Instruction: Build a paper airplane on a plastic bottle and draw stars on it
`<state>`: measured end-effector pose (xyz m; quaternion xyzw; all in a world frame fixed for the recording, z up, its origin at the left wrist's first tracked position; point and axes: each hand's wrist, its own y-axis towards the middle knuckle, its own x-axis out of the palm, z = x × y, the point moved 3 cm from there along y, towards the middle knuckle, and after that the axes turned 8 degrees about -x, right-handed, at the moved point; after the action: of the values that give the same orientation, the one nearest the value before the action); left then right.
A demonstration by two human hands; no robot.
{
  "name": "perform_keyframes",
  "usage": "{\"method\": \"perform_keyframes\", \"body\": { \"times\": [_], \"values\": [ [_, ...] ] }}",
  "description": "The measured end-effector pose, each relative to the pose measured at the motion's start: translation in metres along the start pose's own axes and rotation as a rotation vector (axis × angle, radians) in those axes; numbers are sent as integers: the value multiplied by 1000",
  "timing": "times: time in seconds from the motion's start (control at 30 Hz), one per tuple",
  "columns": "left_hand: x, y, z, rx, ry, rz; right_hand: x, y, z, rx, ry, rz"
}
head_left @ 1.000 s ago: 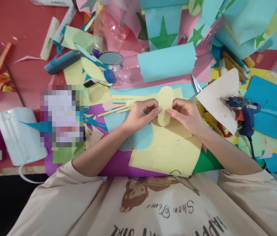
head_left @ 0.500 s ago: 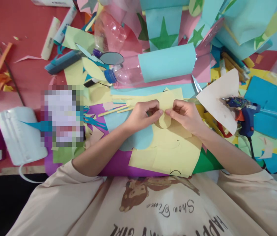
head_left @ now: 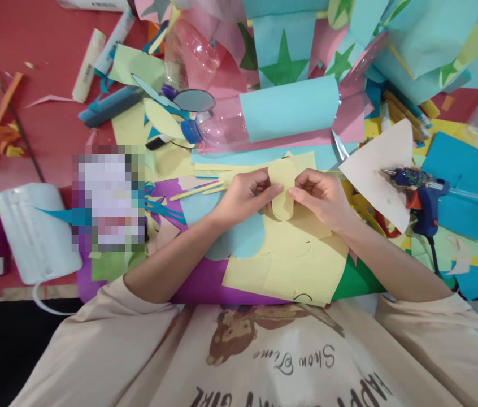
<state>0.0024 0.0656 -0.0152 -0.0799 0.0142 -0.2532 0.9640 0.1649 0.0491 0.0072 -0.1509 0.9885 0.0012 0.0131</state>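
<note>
Both my hands meet over the middle of the table on a small pale yellow paper cut-out [head_left: 283, 189] with a rounded lower end. My left hand [head_left: 245, 195] pinches its left edge with curled fingers. My right hand [head_left: 319, 192] pinches the right edge the same way. The cut-out is held just above larger yellow paper sheets [head_left: 298, 260], which lie on a light blue rounded piece [head_left: 239, 234] and purple paper [head_left: 205, 282].
A clear plastic bottle wrapped in light blue paper [head_left: 285, 110] lies beyond my hands. A blue glue gun [head_left: 423, 195] rests on a white paper triangle [head_left: 378, 169] at the right. White case [head_left: 31, 232] and glue sticks [head_left: 88, 56] sit left. Coloured paper scraps cover the table.
The yellow cut-out was folded or tipped down half a second ago, showing less of it; now its upper part stands up again between my fingers. My hands stayed in place.
</note>
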Motion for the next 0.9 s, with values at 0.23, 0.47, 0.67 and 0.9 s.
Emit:
{"method": "perform_keyframes", "body": {
  "times": [0.23,0.47,0.67,0.9],
  "values": [
    [-7,-9,9,237,-130,112,-7,2,-3,-97,-37,173],
    [0,-6,10,144,14,-5,-1,-2,-2,-79,-41,7],
    [-3,-5,9,150,183,27,0,0,-13,-254,-160,-83],
    [-5,-5,12,140,281,145,0,0,-9,-241,-117,1]
  ]
}}
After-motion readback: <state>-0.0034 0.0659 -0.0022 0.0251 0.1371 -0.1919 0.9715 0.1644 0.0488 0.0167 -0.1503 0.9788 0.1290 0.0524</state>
